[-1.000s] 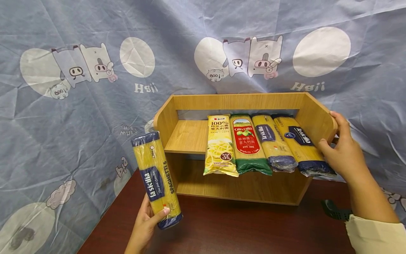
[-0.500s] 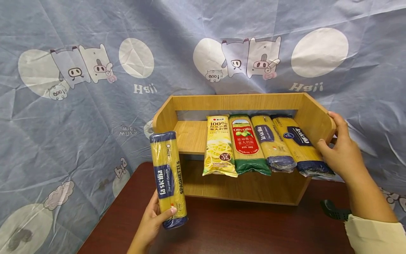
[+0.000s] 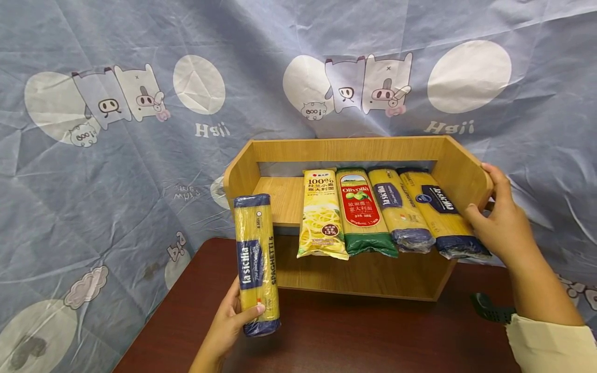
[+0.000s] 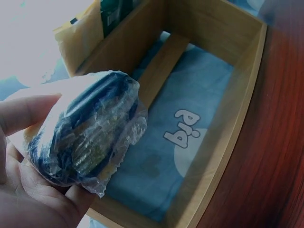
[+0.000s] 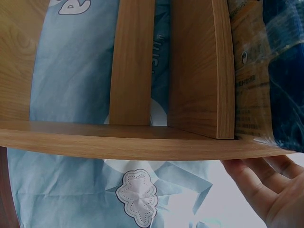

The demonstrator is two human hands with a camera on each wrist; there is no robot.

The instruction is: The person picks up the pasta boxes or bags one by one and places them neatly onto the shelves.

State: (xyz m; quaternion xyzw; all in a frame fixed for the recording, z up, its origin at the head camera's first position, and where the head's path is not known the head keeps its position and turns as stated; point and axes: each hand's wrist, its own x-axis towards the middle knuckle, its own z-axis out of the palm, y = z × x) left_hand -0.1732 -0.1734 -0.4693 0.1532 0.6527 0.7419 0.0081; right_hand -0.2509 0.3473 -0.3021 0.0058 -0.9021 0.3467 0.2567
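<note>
My left hand (image 3: 227,325) grips the lower end of a La Sicilia spaghetti pack (image 3: 258,259), thumb across its front. It stands nearly upright in front of the left end of a two-tier wooden shelf (image 3: 350,149). In the left wrist view, the pack's crinkled blue end (image 4: 102,130) fills the palm. My right hand (image 3: 506,223) holds the shelf's right side panel, thumb on the inner side and fingers outside. On the upper board lie a yellow noodle pack (image 3: 323,212), a green-ended Olivoilà pack (image 3: 363,207) and two more La Sicilia packs (image 3: 401,207) (image 3: 440,212).
Bare upper board (image 3: 280,199) shows left of the yellow pack. Below is the lower compartment (image 3: 345,274). The shelf stands on a dark red table (image 3: 364,331), with a patterned blue-grey cloth (image 3: 261,67) behind. A dark strap-like object (image 3: 492,309) is by the right forearm.
My left hand has carried the spaghetti pack to the right, and the pack has turned from leaning left to nearly upright. The right hand keeps its hold on the side panel.
</note>
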